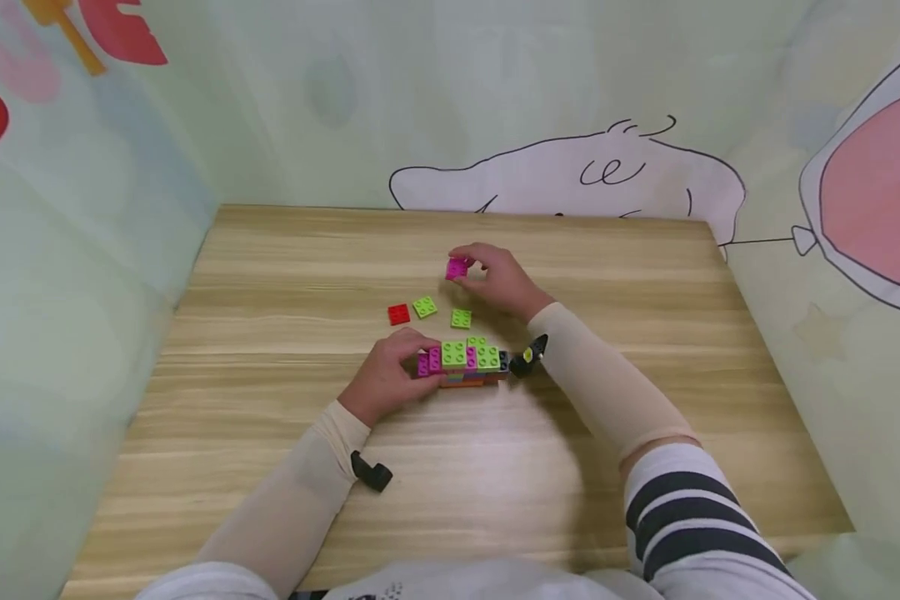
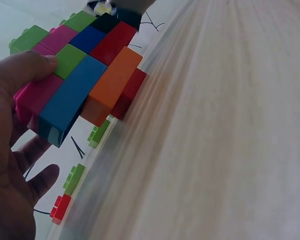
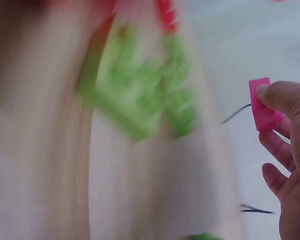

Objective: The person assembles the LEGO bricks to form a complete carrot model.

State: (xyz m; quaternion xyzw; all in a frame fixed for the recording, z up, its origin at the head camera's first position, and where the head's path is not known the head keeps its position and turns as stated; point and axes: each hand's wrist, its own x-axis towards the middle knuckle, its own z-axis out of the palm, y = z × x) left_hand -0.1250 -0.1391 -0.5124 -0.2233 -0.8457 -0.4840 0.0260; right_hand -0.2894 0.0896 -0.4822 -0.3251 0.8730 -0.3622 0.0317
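Note:
At the middle of the table, a built block of toy bricks (image 1: 454,355) stands with lime and magenta studded bricks on top. My left hand (image 1: 384,377) grips its left end, thumb on the near face. In the left wrist view the block's near side (image 2: 75,107) shows blue, orange, red, green and magenta bricks. Farther back, my right hand (image 1: 506,283) pinches a small magenta brick (image 1: 456,268) between thumb and fingers. The right wrist view shows that brick (image 3: 260,112) too, apart from the blurred block.
Behind the block lie a loose red brick (image 1: 399,314), a lime brick (image 1: 424,307) and another lime brick (image 1: 461,319). The wooden table (image 1: 285,267) meets printed cloth walls (image 1: 450,100) at the back and sides. Each forearm wears a black wrist mount (image 1: 372,473).

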